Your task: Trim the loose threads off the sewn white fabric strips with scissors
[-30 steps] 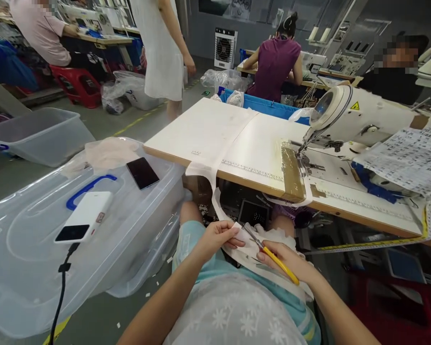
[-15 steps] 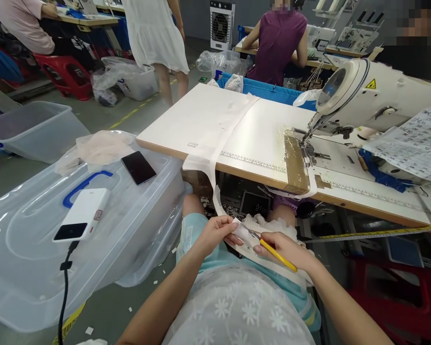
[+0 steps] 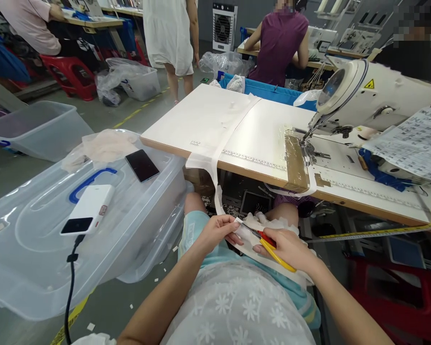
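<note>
In my lap, my left hand pinches the end of a long white fabric strip that hangs down from the sewing table. My right hand is closed round small yellow-and-red thread snips, whose blades touch the strip right beside my left fingers. A heap of white lace-edged cloth lies on my knees under both hands.
A white sewing machine stands on the table at the right, with printed paper and a yellow tape measure. A clear lidded bin at my left carries a power bank and phone. Other people work behind.
My view has shifted slightly. My right hand has brought the snips closer to my left fingers, and the red part of the handle now shows.
</note>
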A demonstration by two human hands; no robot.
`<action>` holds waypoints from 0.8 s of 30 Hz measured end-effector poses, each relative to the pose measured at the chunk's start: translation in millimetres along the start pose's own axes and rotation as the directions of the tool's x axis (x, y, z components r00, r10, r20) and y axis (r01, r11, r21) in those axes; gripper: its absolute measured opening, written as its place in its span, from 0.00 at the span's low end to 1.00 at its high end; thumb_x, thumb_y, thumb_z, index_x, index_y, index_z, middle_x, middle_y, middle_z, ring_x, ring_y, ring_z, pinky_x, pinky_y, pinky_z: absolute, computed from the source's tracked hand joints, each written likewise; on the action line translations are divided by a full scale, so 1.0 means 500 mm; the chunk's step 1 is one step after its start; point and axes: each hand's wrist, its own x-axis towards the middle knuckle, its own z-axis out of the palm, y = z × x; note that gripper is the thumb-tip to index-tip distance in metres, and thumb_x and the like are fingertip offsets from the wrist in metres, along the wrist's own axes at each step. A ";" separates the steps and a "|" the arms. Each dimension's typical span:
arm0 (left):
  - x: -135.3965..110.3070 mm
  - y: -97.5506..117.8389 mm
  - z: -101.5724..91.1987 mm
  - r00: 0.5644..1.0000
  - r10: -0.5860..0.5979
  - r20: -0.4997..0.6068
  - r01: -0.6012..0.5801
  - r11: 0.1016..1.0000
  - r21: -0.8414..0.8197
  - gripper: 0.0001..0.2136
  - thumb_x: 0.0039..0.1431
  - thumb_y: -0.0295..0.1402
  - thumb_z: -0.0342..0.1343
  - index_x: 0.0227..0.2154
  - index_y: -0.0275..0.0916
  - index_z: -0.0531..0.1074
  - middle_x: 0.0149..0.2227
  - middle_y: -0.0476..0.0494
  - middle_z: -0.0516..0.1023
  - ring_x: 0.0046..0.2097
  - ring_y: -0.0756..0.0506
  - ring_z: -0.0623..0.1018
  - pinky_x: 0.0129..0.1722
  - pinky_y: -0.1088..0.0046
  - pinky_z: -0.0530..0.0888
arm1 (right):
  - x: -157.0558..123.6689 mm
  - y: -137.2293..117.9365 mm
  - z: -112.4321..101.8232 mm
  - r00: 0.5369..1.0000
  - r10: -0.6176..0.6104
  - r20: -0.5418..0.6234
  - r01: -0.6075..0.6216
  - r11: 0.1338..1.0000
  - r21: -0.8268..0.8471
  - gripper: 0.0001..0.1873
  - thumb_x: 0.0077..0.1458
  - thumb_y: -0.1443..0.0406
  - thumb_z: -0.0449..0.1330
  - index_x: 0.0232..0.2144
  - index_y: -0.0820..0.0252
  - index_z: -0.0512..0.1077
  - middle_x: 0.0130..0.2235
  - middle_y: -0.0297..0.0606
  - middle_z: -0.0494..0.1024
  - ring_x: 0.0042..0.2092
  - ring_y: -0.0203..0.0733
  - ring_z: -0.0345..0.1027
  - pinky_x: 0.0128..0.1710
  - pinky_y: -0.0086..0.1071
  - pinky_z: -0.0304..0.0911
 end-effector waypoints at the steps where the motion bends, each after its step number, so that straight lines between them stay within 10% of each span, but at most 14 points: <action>1: -0.002 0.000 0.002 1.000 0.000 0.004 0.000 1.000 0.000 0.26 0.42 0.55 0.67 0.27 0.35 0.70 0.21 0.44 0.78 0.27 0.43 0.81 0.27 0.75 0.73 | -0.001 -0.004 -0.002 1.000 -0.010 -0.007 0.010 1.000 -0.009 0.28 0.59 0.40 0.52 0.24 0.57 0.59 0.24 0.34 0.67 0.26 0.39 0.58 0.25 0.33 0.43; 11: -0.018 0.001 0.009 0.999 0.021 0.033 -0.021 1.000 0.003 0.25 0.44 0.56 0.66 0.26 0.35 0.70 0.23 0.43 0.79 0.28 0.43 0.81 0.28 0.74 0.73 | -0.008 -0.001 0.015 0.998 0.031 -0.062 -0.018 0.980 0.198 0.31 0.55 0.39 0.56 0.19 0.56 0.58 0.19 0.31 0.60 0.23 0.36 0.51 0.23 0.32 0.45; 19: -0.022 -0.031 0.037 0.990 0.012 0.142 -0.012 1.000 0.000 0.26 0.54 0.58 0.55 0.39 0.41 0.59 0.23 0.47 0.78 0.30 0.41 0.82 0.29 0.71 0.75 | 0.043 -0.039 0.043 0.984 -0.017 -0.177 0.126 0.771 0.624 0.21 0.55 0.46 0.59 0.30 0.59 0.65 0.26 0.31 0.65 0.27 0.36 0.59 0.27 0.29 0.59; 24: 0.021 0.083 0.005 0.980 0.174 0.101 -0.200 0.822 0.533 0.14 0.63 0.46 0.48 0.38 0.40 0.64 0.33 0.43 0.79 0.27 0.47 0.77 0.27 0.73 0.71 | 0.034 0.011 0.094 0.951 0.025 -0.308 0.169 0.792 0.586 0.21 0.56 0.47 0.57 0.28 0.59 0.66 0.28 0.36 0.70 0.29 0.40 0.67 0.29 0.31 0.66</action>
